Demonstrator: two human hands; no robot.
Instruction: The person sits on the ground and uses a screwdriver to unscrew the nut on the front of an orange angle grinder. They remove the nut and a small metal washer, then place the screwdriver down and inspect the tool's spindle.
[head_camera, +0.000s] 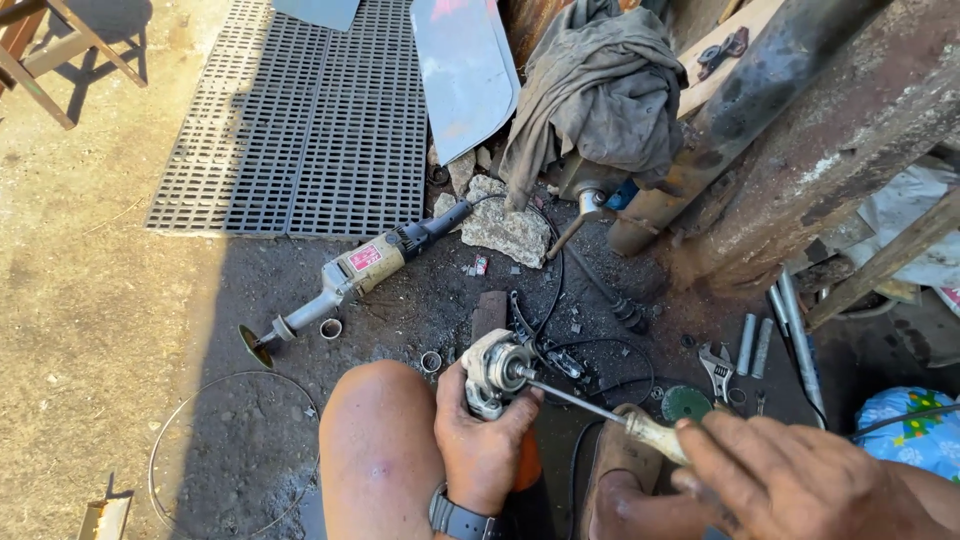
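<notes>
My left hand (482, 430) grips the grinder head (495, 372) tight above my knee; my right hand (790, 480) is closed around the screwdriver (600, 408), its tip in the spindle. If it slips off, it could jab my left fingers.

The right hand (800, 480) is cut off by the bottom edge; the screwdriver (600, 408) tip hides inside the grinder head (495, 375).

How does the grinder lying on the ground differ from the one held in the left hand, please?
The grinder on the ground lies alone and untouched; the held grinder is gripped by the left hand. The first carries a disc; the second's head is bare, with the right hand putting a screwdriver to it. Both are power tools.
</notes>
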